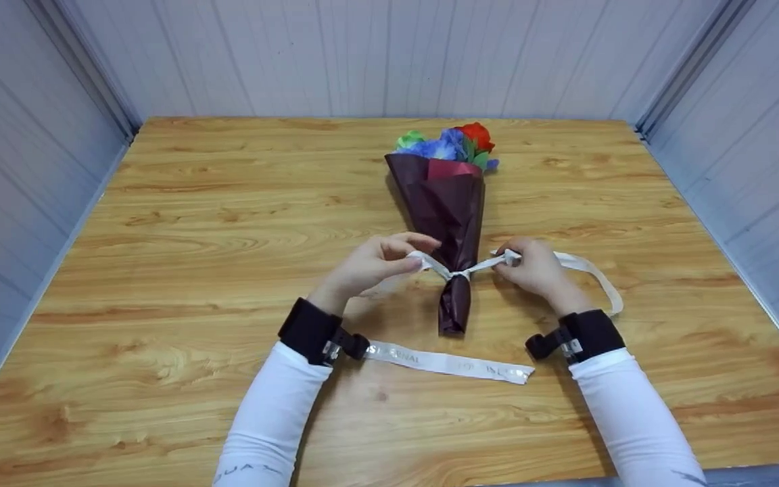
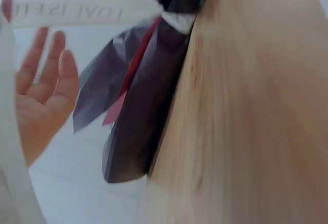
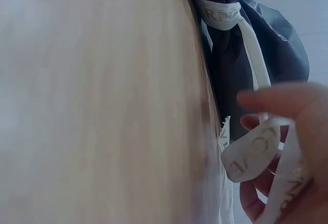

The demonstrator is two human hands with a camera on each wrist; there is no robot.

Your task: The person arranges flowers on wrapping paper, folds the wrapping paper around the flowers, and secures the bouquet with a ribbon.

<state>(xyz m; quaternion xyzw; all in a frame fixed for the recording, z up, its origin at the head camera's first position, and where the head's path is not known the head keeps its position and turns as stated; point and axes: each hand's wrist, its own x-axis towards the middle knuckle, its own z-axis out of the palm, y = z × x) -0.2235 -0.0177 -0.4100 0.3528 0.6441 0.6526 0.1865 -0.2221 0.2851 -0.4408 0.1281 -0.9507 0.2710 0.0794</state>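
A bouquet in dark maroon wrapping paper (image 1: 447, 203) lies on the table, its blue, red and green flowers (image 1: 445, 145) toward the back. Knotted around its narrow lower stem is a white ribbon (image 3: 220, 15) with printed lettering. My left hand (image 1: 376, 262), left of the knot, pinches one length of this ribbon at the thumb, the other fingers spread. On the other side, my right hand (image 1: 535, 272) grips the opposite length, which folds over between the fingers in the right wrist view. Both lengths stretch from the knot to the hands.
One ribbon tail (image 1: 450, 363) lies across the wooden table (image 1: 227, 203) in front of the bouquet's stem end. Another tail (image 1: 596, 270) loops out beyond the right hand. Pale panel walls (image 1: 389, 61) stand along the back and both sides.
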